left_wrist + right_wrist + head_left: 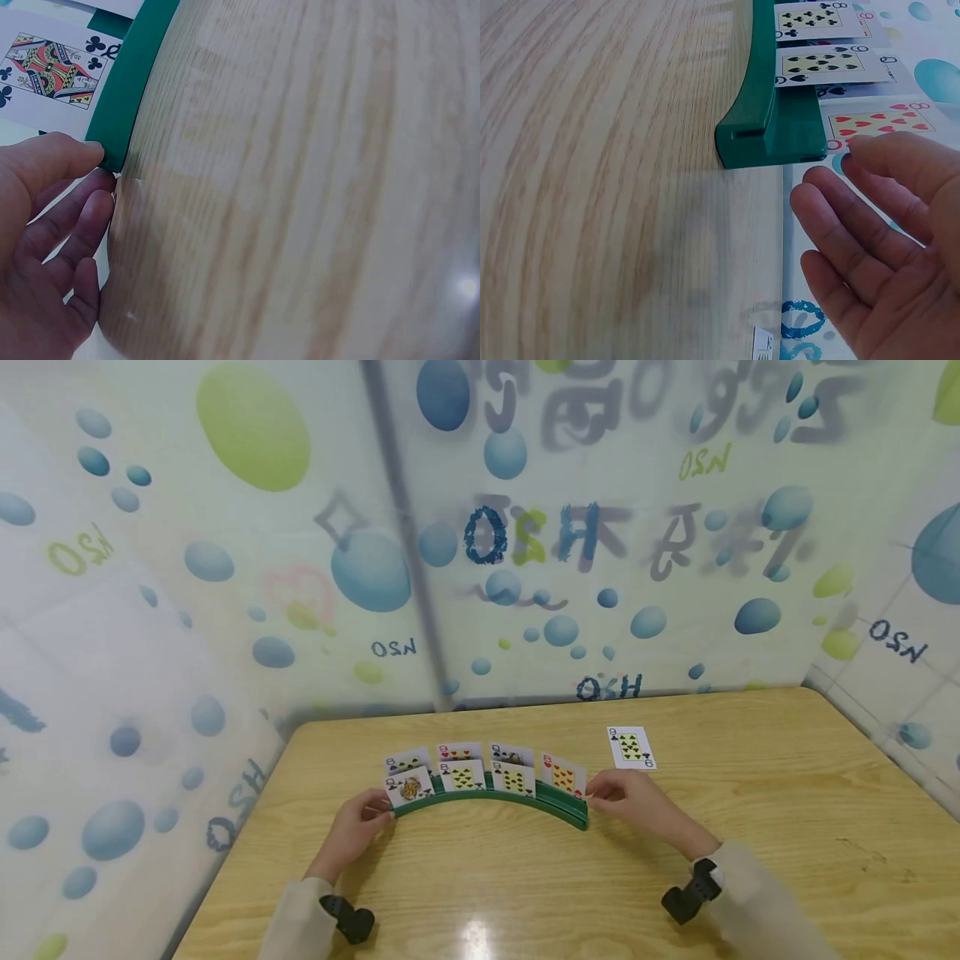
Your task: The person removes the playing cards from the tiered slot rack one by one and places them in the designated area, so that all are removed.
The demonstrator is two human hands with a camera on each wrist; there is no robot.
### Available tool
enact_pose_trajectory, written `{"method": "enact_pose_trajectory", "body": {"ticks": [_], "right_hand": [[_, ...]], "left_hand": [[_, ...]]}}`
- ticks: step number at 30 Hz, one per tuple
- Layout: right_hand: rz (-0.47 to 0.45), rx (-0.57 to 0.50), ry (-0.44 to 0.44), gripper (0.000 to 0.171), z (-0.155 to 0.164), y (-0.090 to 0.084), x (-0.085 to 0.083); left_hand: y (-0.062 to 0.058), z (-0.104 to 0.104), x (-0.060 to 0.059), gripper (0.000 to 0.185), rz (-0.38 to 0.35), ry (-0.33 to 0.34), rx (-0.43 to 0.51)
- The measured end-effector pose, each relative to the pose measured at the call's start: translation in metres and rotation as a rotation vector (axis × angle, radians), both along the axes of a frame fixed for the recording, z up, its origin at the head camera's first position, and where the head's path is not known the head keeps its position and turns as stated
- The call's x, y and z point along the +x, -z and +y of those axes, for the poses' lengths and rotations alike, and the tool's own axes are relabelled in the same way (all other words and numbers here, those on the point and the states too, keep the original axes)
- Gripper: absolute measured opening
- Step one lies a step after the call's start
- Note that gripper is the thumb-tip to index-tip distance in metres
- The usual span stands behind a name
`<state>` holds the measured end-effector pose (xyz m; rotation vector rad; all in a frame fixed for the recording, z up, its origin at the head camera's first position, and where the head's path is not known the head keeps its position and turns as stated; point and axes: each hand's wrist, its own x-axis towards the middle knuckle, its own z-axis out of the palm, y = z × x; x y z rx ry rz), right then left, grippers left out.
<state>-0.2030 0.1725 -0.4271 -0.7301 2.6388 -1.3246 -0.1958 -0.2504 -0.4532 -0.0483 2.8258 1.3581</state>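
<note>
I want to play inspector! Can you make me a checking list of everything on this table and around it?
Surface: wooden table, light grain, with a glare spot near the front edge.
Job's things: curved green card holder standing on the table, with two rows of playing cards upright in it.
Clutter: one single card lying face up behind the holder's right end.
Hands: left hand touches the holder's left end with straight fingers; right hand is at its right end, fingers straight, contact unclear.
Cables: nothing seen.
Surroundings: walls covered in a sheet with blue and green bubbles; black wrist mounts on both sleeves.
</note>
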Motion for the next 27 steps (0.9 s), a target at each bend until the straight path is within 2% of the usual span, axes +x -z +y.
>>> {"method": "enact_pose_trajectory", "body": {"ticks": [5,12,19,27], "right_hand": [[0.002,0.018,0.008,0.011,-0.005,0.002,-0.002],[-0.002,0.031,0.028,0.007,-0.008,0.004,-0.005],[-0.009,0.017,0.031,0.009,-0.01,0.007,-0.009],[-0.018,0.03,0.046,0.01,-0.01,0.008,-0.01]], "left_hand": [[0.004,-0.002,-0.002,0.025,0.0,0.004,0.009],[0.007,-0.004,-0.001,0.022,0.079,0.04,0.022],[0.007,-0.003,-0.002,0.024,0.014,-0.002,0.027],[0.006,-0.002,-0.003,0.025,0.003,-0.005,0.004]]}}
